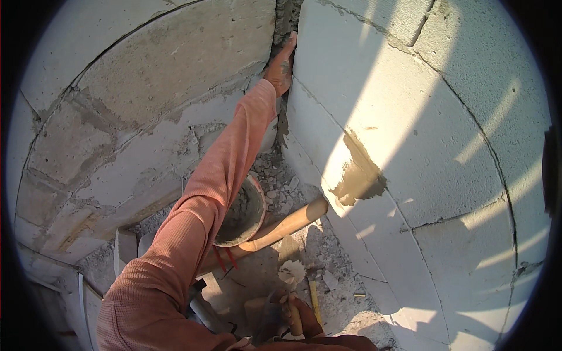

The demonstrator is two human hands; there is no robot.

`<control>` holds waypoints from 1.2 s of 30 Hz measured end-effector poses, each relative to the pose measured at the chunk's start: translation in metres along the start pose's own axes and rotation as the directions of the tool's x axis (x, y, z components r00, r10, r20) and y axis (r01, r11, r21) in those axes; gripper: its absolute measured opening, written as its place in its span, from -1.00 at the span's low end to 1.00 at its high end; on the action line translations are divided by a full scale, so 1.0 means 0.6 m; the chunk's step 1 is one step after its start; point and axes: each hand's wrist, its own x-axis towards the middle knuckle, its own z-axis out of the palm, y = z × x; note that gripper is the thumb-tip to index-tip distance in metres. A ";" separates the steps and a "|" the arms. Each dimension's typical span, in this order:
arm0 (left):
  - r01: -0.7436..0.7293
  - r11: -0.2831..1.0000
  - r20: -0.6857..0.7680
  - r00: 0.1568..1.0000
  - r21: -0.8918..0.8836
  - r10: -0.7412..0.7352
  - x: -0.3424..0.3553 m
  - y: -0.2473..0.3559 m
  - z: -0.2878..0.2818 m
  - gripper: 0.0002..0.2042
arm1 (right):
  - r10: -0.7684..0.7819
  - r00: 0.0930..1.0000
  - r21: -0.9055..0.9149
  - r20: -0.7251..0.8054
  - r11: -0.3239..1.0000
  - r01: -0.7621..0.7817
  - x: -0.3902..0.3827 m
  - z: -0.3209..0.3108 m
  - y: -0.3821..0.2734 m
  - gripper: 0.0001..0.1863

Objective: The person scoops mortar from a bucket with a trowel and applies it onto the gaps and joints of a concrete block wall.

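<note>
My left arm, in a pink sleeve, reaches up to the corner joint where two block walls meet. There my left hand (280, 69), smeared with grey mortar, rests against the gap (285, 26) with a finger stretched upward; its other fingers are partly hidden. Low in the view, my right hand (305, 316) is closed round the wooden handle of a trowel (291, 274), whose blade carries pale mortar. Beneath my left forearm stands a round bucket (261, 205) of wet grey mortar, partly covered by the sleeve.
A round wooden pole (293, 221) lies beside the bucket, its end near the right wall (445, 158). That wall has a damp mortar patch (358, 175). Rubble (284, 190) covers the floor by the corner. A yellow strip (315, 301) lies near my right hand. The left wall (181, 64) has rough joints.
</note>
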 end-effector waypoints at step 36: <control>0.795 0.537 -0.505 0.599 0.281 -0.622 -0.705 0.153 -0.270 -0.35 | -0.059 0.963 -0.440 0.264 -0.896 0.066 0.310 0.329 -0.278 -0.53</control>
